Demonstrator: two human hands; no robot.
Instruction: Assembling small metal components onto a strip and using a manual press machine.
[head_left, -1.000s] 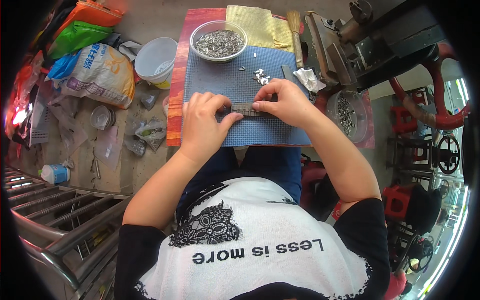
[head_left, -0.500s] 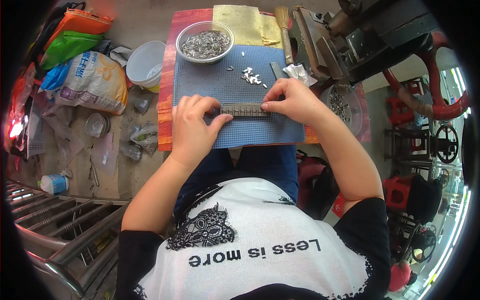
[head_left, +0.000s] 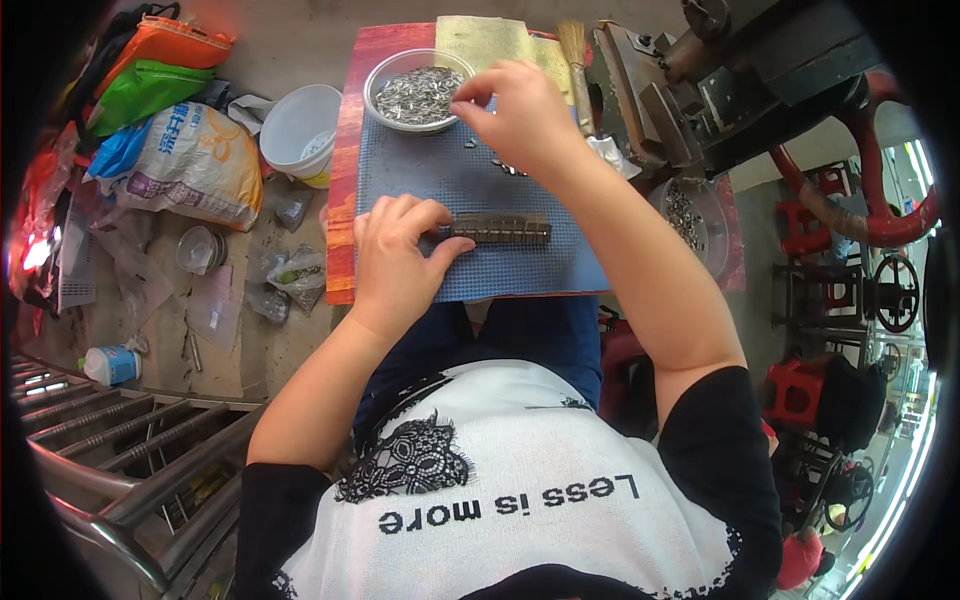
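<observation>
A slotted dark metal block (head_left: 505, 228) lies on the blue textured mat (head_left: 405, 165) in front of me. My left hand (head_left: 393, 245) grips its left end between thumb and fingers. Up at the right rim of a clear plastic bowl (head_left: 418, 127) is my right hand (head_left: 525, 112), thumb and forefinger drawn together; anything between them is too small to make out. Many small, thin silvery metal pieces (head_left: 418, 92) fill the bowl. Some loose small pieces (head_left: 512, 168) lie on the mat, partly hidden under my right hand and wrist.
Yellow cloths (head_left: 480, 38) and a brush (head_left: 573, 50) lie at the board's far side. A machine (head_left: 690, 110) stands right, above another clear tub of metal pieces (head_left: 685, 215). Left are a white bucket (head_left: 300, 125), a stuffed sack (head_left: 190, 165) and a metal rack (head_left: 110, 480).
My right hand has let go of the block's right end and moved up and left to the bowl's rim. My left hand stays on the block.
</observation>
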